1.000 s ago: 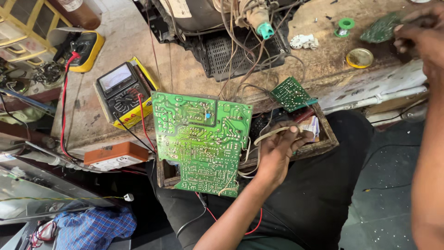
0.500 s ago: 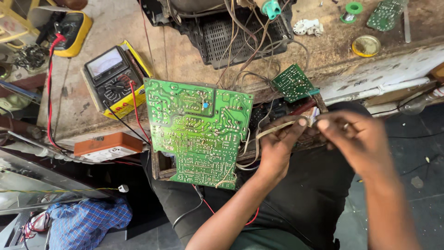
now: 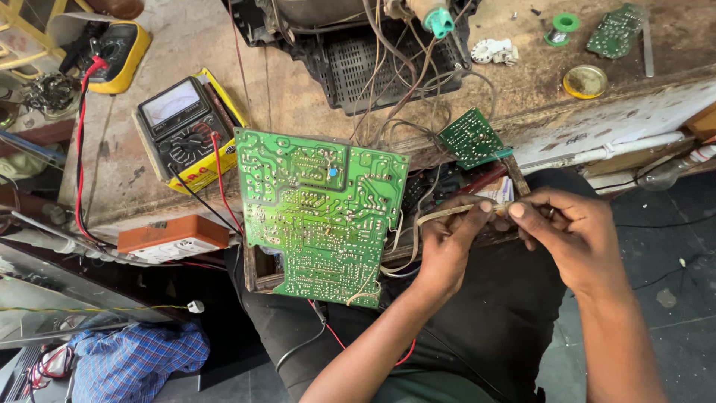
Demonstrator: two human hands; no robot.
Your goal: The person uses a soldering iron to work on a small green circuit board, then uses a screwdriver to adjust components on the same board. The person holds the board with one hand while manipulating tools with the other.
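Two hands meet just right of the big green circuit board [image 3: 321, 213], over the person's lap. Left hand [image 3: 447, 246]: fingers closed on a pale flat ribbon lead [image 3: 440, 216], thumb and forefinger pinching near its free end. Right hand [image 3: 570, 231]: fingers pinched narrow on the same end, tip to tip with the left, as if steadying or working the tip; what exactly sits between the fingertips is too small to tell.

Ribbon lead curves down from the pinch toward the lower right edge of the board, so it looks tied to it. Board lies solder side up, propped on a wooden frame [image 3: 257, 272] at the bench [image 3: 537, 112] edge; likely tilted that way to keep the tracks facing the worker.

Small green board [image 3: 470, 138] hangs on wires just above the hands. Analog meter [image 3: 179, 130] in a yellow case sits on the bench left of the big board, red and black leads trailing. Orange box [image 3: 171, 237] below it. Solder tin [image 3: 584, 80] and green spool [image 3: 561, 27] well apart, far right.
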